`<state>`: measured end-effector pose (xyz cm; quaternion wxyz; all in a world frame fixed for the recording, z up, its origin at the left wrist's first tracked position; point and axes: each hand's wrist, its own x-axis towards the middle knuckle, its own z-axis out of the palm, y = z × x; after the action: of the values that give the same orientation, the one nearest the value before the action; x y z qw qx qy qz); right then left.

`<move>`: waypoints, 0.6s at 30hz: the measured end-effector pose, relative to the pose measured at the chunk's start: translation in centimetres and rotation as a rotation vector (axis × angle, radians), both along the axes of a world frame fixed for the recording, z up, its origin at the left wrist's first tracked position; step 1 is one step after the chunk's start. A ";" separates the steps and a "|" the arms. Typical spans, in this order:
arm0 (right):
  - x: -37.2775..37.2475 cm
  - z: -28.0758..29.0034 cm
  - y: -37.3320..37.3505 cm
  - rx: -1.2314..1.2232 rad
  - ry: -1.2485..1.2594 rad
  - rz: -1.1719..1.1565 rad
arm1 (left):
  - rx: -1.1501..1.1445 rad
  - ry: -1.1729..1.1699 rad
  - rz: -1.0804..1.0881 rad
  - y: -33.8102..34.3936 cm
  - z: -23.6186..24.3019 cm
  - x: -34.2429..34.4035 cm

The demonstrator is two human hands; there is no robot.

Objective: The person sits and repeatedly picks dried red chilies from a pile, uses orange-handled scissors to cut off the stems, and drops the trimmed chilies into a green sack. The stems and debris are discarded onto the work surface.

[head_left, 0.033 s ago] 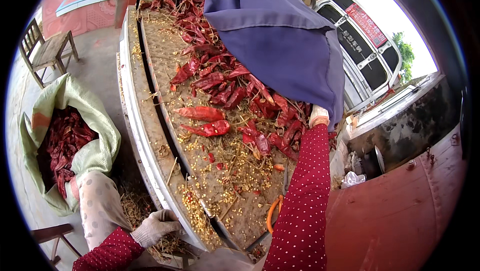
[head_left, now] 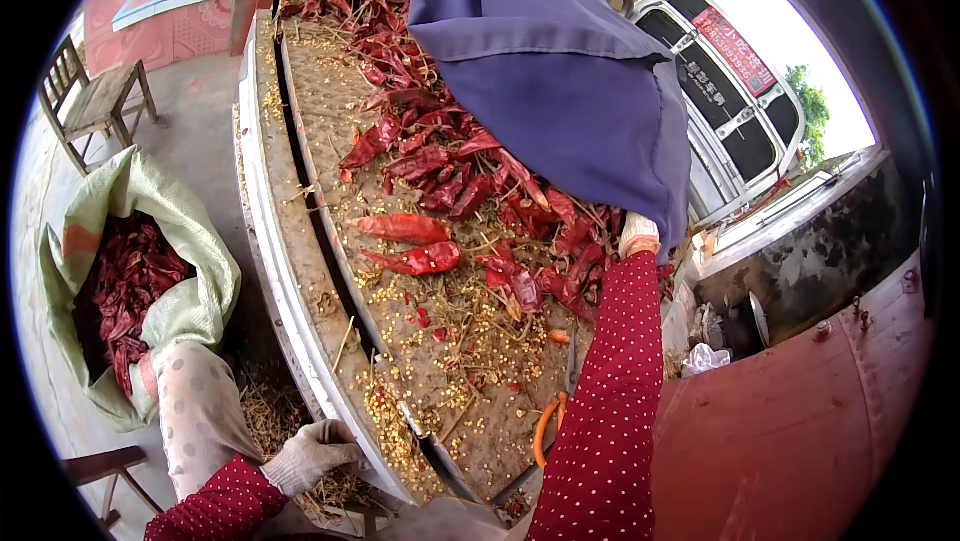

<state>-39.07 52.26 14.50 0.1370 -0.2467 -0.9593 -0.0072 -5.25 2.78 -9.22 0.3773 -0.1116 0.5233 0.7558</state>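
Observation:
Dried red chili peppers (head_left: 450, 176) are heaped along a worn wooden tabletop (head_left: 420, 446), with yellow seeds and stalk bits scattered about. A dark blue cloth (head_left: 560, 81) covers the heap's right side. My right hand (head_left: 640, 233), in a pale glove, reaches under the cloth's lower corner beside the chilies. Its fingers are hidden. My left hand (head_left: 312, 456), also gloved, has bent fingers closed at the table's white edge (head_left: 300, 361). Scissors with orange handles (head_left: 545, 431) lie on the tabletop beside my right forearm, partly covered by it.
A pale green woven sack (head_left: 205, 241) of dried chilies stands on the floor at left, against my leg. Dry stalks (head_left: 265, 406) lie below the table. A wooden chair (head_left: 105, 106) stands farther back. A vehicle (head_left: 725, 91) and a red metal surface (head_left: 790, 401) are at right.
My right forearm and the cloth's lower right edge have shifted very slightly to the right. My left hand stays at the table edge.

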 end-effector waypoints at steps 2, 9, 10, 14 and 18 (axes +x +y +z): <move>0.4 -0.9 0.0 -0.041 0.012 -0.014 | -0.008 -0.050 0.025 -0.2 1.5 -0.2; -1.1 -0.2 0.0 -0.142 0.079 -0.005 | 0.045 -0.064 0.079 0.2 0.3 0.4; -1.1 -0.6 -0.1 -0.165 0.098 0.012 | 0.041 -0.067 0.070 0.1 0.0 0.4; 0.4 -0.8 -1.5 -0.341 0.163 0.099 | 0.015 -0.081 0.062 0.4 0.6 0.5; 2.8 -0.5 -5.1 -0.696 0.155 0.225 | 0.040 -0.134 0.123 0.9 1.7 0.3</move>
<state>-36.31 47.12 14.00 0.1173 -0.1713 -0.9123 0.3529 -4.93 3.66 -7.49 0.3665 -0.1864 0.4739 0.7787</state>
